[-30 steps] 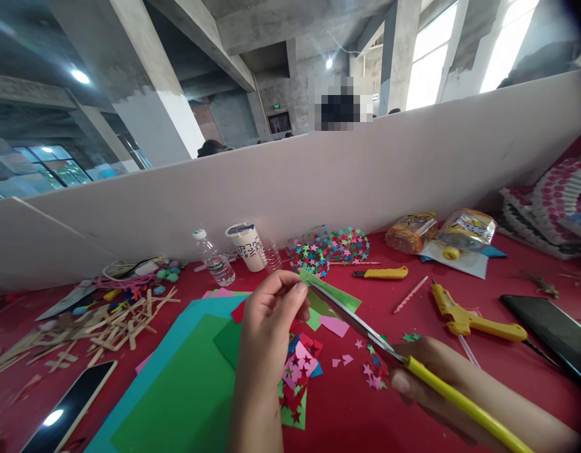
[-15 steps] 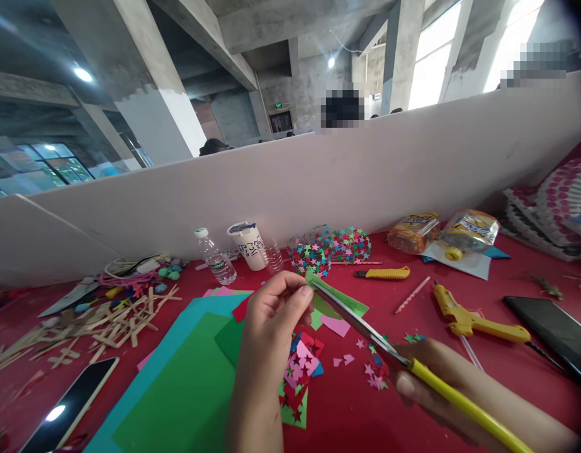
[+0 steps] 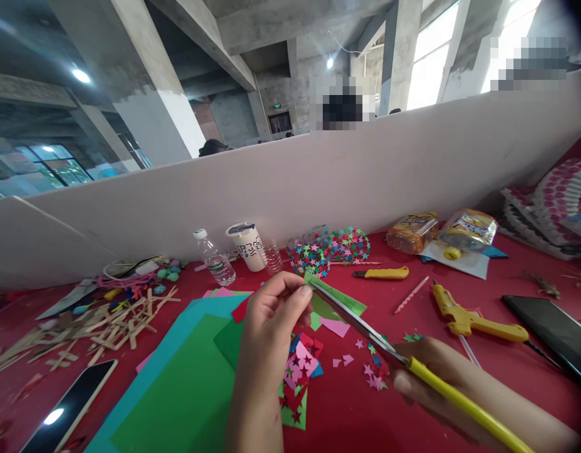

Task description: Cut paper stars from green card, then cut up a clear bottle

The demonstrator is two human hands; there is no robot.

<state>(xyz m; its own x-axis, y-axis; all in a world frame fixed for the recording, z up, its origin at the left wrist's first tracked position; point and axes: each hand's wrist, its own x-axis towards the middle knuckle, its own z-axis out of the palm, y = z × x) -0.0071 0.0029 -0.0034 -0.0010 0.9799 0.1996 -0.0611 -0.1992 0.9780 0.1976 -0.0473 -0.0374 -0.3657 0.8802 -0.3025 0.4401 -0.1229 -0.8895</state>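
My left hand (image 3: 266, 340) is closed in a pinch on the corner of a small green paper piece (image 3: 349, 302) above the table. Scissors (image 3: 460, 399) with yellow handles are in my right hand (image 3: 427, 358), their long metal blades lying nearly together along the paper, tips by my left fingertips. Whether the blades cut into the paper is hard to make out. Below, between my hands, lie star-punched paper scraps (image 3: 302, 365) in pink, red and blue. Small loose paper stars (image 3: 376, 379) are close to my right hand. Green paper sheets (image 3: 177, 377) lie left of my left wrist.
On the left are wooden sticks (image 3: 124, 321) and a phone (image 3: 75, 406). A water bottle (image 3: 214, 258), a cup (image 3: 247, 245) and star-covered bottles (image 3: 313, 251) line the white partition (image 3: 281, 195). To the right lie a utility knife (image 3: 384, 273), a yellow glue gun (image 3: 479, 324) and a dark tablet (image 3: 549, 333).
Hands, scissors and paper hold almost the same position. The whole view has shifted very slightly.
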